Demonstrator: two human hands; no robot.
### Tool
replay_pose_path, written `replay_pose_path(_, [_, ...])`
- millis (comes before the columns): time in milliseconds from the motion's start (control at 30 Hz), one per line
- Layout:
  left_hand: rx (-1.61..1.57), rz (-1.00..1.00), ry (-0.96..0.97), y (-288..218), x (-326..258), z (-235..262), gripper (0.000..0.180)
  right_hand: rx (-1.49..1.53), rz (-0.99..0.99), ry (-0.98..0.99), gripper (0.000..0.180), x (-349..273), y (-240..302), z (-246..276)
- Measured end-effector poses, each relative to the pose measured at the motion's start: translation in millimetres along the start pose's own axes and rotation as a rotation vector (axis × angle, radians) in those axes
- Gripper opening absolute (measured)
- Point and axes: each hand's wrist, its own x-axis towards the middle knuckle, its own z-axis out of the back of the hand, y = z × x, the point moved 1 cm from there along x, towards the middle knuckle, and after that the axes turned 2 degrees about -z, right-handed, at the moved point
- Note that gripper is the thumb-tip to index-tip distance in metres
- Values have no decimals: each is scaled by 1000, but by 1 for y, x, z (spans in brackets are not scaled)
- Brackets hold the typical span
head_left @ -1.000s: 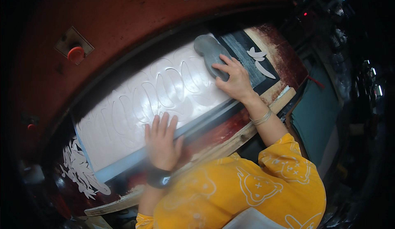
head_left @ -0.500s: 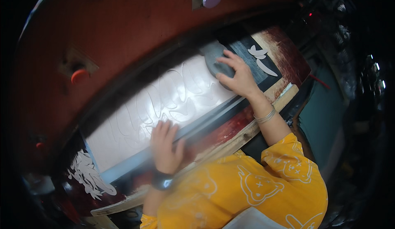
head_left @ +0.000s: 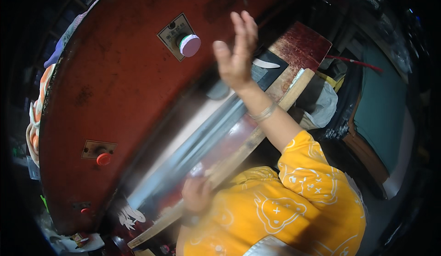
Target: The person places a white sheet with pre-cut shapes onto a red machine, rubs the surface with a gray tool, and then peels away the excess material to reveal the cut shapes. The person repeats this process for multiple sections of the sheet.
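Note:
My right hand (head_left: 238, 49) is raised in front of the red machine body (head_left: 128, 81), fingers spread, holding nothing. To its left on the panel sits a lilac knob (head_left: 190, 45), with a gap between them. My left hand (head_left: 196, 194) is low, by the wooden rail (head_left: 248, 146); motion blur smears its fingers. Under the machine's edge, a pale sheet (head_left: 189, 129) with a blue-grey front edge is mostly hidden. Beside it shows part of a rounded grey piece (head_left: 217, 91). A curved white cut piece (head_left: 266, 64) lies on the dark plate near my right wrist.
White cut pieces (head_left: 131, 217) are heaped at the bed's left end. Red buttons (head_left: 104, 159) stick out of the machine. A whitish bag (head_left: 323, 103), a thin red rod (head_left: 353, 61) and a green board (head_left: 386, 104) are at the right.
My right hand has risen off the grey piece towards the machine. My left hand has come off the sheet back to the rail. The view has shifted, and the machine covers more of the sheet.

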Motion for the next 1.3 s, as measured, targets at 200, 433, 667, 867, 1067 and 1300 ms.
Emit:
replay_pose_path(200, [77,68,-125,-3,-15,-17,8,54,234,91,73,18,44,-21])
replay_pose_path(433, [137,220,-179,4,-23,-29,14,32,-4,237,59,-51,-25,84])
replay_pose_path(667, [181,237,-192,8,-23,-32,20,-266,-176,1154,27,-112,-23,147])
replay_pose_path(867, [252,52,-355,16,-24,-37,19,-239,-135,1114,29,-123,-7,159])
replay_pose_path(1067, [229,281,-254,35,-27,-47,21,-219,-133,1064,30,-129,-6,162])
replay_pose_path(1300, [210,227,-216,-1,-50,-66,27,-260,-511,1407,23,-107,-5,179])
